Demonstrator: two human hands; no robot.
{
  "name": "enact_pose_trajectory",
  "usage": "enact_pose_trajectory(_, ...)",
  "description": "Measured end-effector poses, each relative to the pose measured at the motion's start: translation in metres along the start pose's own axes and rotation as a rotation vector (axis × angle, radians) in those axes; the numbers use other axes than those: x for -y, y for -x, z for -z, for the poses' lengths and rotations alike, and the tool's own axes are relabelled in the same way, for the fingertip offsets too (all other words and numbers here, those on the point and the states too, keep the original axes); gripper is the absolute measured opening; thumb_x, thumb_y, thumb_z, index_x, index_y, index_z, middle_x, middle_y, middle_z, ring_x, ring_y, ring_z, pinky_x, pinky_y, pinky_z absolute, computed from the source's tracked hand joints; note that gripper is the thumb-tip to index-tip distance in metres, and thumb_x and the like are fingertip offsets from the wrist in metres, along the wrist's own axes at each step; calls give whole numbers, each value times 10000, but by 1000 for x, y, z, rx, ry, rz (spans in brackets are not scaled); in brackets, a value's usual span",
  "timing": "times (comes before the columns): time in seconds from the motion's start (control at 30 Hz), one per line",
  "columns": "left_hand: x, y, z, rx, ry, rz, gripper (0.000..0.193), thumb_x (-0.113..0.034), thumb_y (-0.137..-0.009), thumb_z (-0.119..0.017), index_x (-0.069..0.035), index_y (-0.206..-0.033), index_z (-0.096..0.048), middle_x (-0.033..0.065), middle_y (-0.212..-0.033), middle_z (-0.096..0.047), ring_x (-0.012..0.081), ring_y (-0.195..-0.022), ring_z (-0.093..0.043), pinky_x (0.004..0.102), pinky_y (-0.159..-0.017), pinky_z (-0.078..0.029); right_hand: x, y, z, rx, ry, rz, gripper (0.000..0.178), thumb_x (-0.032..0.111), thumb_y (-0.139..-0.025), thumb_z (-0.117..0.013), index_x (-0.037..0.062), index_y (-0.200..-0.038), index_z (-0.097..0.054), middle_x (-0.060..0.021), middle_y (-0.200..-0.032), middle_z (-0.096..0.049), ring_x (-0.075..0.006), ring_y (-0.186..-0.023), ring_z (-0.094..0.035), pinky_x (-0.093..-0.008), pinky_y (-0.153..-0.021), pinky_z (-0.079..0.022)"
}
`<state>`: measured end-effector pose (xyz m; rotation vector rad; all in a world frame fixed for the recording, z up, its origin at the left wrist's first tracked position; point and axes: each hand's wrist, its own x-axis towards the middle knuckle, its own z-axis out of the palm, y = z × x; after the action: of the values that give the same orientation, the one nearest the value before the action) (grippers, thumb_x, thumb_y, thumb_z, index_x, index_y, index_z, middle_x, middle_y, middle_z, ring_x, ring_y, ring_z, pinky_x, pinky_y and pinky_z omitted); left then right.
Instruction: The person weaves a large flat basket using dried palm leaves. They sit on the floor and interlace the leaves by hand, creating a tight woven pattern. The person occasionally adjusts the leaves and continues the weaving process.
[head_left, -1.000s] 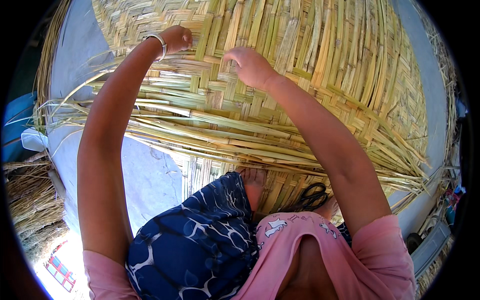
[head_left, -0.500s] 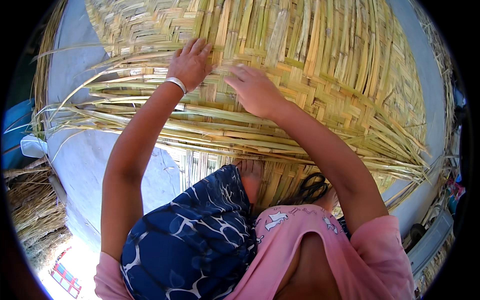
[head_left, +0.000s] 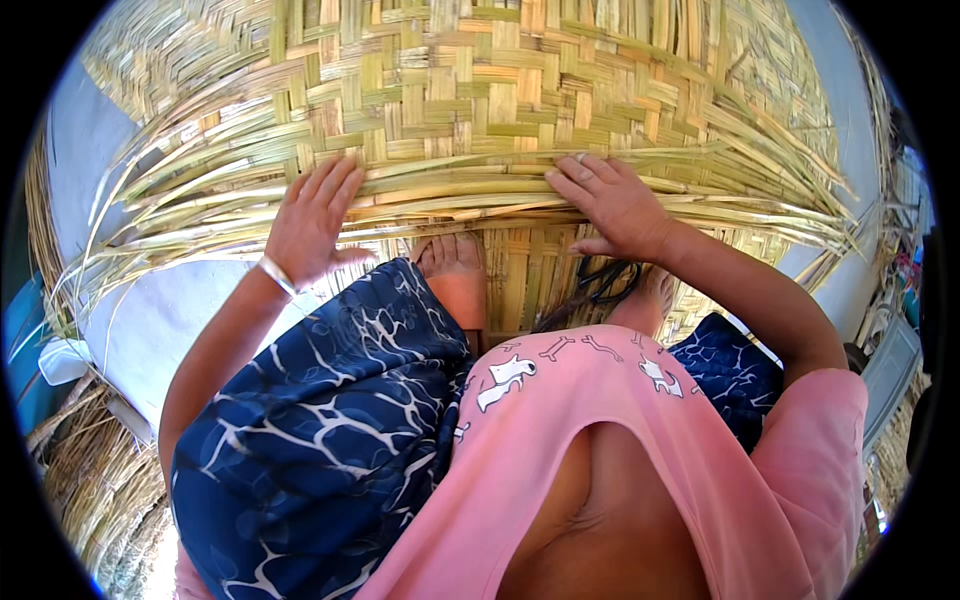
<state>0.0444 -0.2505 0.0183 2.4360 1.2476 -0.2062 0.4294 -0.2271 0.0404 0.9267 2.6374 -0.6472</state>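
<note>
We're shifting nearer on the woven mat (head_left: pixel 510 95): left hand (head_left: pixel 305 230) and right hand (head_left: pixel 628 210) are now resting, fingers flat and thumbs splayed, on loose strips (head_left: pixel 460 196) lying across its near side. We're apparently working those strips rather than farther up the mat.

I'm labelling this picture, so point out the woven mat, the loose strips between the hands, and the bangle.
Woven mat (head_left: pixel 500 100): head view, on its woven middle.
Loose strips (head_left: pixel 460 200): head view, about midway along their length.
Bangle (head_left: pixel 278 276): head view, on its band.
</note>
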Motion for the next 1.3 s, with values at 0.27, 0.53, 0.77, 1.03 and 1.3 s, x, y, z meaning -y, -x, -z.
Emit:
enact_pose_trajectory(0.27, -1, -2, -11, -10, -46, 43, 783, -198, -602, -767, -73, -1290, -416, 101, -1136, -539, 276, -1032, -509, 382, -838, -403, 5, 2, -19, -204, 47, -90, 847, 265, -620, -757, 97, -1347, -356, -123, -1309, -405, -303, -1179, -397, -413, -971, -316)
enact_pose_trajectory(0.53, 9, -34, 50, -274, -172, -65, 399, -78, -530, -732, -104, -890, -560, 40, -788, -535, 234, -749, -524, 362, -666, -390, -21, -8, 11, -379, 95, -271, 689, 193, -618, -747, 94, -1226, -438, -115, -1120, -521, -306, -1048, -495, -420, -896, -383)
enact_pose_trajectory(0.77, 27, -76, 88, -506, -267, 40, 305, -112, -607, -718, -126, -872, -568, 23, -812, -512, 207, -800, -509, 354, -690, -393, -58, -17, 56, -402, 88, -354, 485, 118, -669, -696, 106, -1106, -488, -98, -875, -571, -304, -844, -566, -409, -757, -452)
enact_pose_trajectory(1.03, 58, -95, 28, -253, -46, -90, 358, -253, -672, -717, -67, -906, -520, 94, -921, -522, 280, -916, -501, 396, -760, -429, -52, 26, 72, 42, 144, -239, 687, 239, -711, -708, 68, -1302, -402, -131, -1255, -476, -301, -1178, -435, -410, -993, -334)
enact_pose_trajectory(1.3, 61, -98, 24, -213, -30, -125, 363, -259, -677, -703, -73, -936, -530, 87, -930, -518, 284, -930, -500, 398, -772, -428, -2, 187, 98, 478, -841, -1035, 630, 421, -844, -598, 8, -1290, -435, -183, -1205, -546, -288, -1125, -518, -358, -993, -369)
